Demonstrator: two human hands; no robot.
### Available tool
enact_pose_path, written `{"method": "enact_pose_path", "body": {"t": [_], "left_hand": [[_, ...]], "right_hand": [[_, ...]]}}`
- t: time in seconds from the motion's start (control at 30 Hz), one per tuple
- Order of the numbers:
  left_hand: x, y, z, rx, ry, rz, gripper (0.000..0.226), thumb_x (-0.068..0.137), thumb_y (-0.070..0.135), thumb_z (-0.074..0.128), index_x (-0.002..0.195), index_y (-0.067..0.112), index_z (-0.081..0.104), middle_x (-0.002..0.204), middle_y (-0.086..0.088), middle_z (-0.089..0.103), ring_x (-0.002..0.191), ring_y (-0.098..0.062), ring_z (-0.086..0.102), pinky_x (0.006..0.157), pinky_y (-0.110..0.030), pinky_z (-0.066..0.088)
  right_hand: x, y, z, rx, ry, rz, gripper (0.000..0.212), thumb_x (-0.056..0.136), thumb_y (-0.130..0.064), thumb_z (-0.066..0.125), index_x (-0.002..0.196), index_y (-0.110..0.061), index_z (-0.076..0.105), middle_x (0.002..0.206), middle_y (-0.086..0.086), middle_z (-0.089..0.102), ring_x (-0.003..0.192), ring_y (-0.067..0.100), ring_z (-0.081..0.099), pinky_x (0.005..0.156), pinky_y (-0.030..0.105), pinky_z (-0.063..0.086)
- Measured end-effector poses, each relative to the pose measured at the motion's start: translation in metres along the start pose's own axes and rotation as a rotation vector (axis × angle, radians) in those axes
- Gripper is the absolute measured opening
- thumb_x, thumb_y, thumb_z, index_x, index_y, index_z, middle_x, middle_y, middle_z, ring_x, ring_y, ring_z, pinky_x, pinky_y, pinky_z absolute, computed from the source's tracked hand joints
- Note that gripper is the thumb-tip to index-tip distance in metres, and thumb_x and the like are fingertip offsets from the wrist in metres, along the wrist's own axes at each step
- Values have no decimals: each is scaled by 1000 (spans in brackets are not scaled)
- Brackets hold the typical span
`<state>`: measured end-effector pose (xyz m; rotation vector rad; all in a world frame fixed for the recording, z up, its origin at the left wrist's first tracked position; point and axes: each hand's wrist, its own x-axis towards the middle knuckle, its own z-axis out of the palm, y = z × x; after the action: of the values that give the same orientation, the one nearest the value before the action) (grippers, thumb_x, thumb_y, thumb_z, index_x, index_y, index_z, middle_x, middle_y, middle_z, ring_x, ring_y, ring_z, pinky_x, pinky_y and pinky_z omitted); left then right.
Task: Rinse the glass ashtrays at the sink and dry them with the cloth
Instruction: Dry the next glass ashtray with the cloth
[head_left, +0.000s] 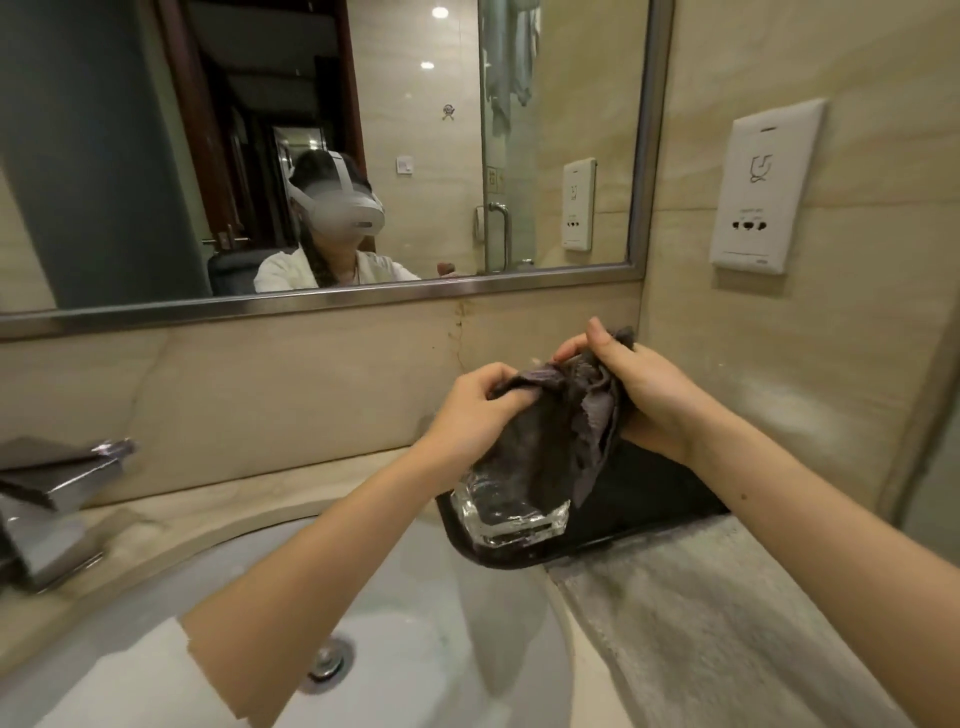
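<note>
A dark grey cloth hangs between both hands above the counter. My left hand pinches its left part with curled fingers. My right hand grips its upper right part, thumb up. Below the cloth a thick clear glass ashtray stands on the near left corner of a black tray; the cloth's lower folds cover the ashtray's far side. Whether the cloth touches the glass, I cannot tell. No other ashtray shows.
The white sink basin with its metal drain lies below my left arm. A chrome faucet stands at far left. A grey towel lies on the counter at right. Mirror and wall socket plate are behind.
</note>
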<state>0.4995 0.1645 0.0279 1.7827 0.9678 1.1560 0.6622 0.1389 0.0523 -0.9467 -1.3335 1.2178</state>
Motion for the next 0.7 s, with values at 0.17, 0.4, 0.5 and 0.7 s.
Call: {"method": "enact_pose_path", "body": {"t": [0.17, 0.4, 0.5, 0.7], "left_hand": [[-44, 26, -24, -214, 95, -204, 23, 94, 18, 48, 75, 18, 60, 73, -2, 60, 68, -14, 55, 55, -23, 44], [-95, 21, -49, -150, 22, -185, 19, 98, 11, 42, 82, 16, 52, 73, -3, 57, 64, -13, 52, 44, -16, 42], [-110, 12, -59, -11, -30, -45, 29, 89, -8, 46, 77, 17, 48, 71, -6, 57, 67, -14, 51, 56, -20, 41], [-129, 6, -63, -67, 46, 100, 43, 70, -28, 27, 65, 14, 33, 91, -26, 65, 77, -22, 58, 60, -31, 50]], "right_hand": [[-33, -3, 13, -56, 58, 154, 49, 93, -50, 38, 100, -8, 62, 100, 11, 68, 96, 23, 64, 84, 38, 51], [-69, 22, 18, 13, 89, 403, 53, 90, -43, 51, 125, -3, 54, 114, 18, 62, 93, 27, 61, 69, 34, 57], [-82, 23, 15, -29, 12, 365, 39, 90, -19, 54, 126, -2, 53, 104, 13, 65, 86, 22, 63, 67, 31, 57], [-108, 20, 23, -19, -340, 403, 102, 40, -42, 92, 127, -7, 51, 122, 19, 61, 110, 30, 60, 86, 41, 53]]}}
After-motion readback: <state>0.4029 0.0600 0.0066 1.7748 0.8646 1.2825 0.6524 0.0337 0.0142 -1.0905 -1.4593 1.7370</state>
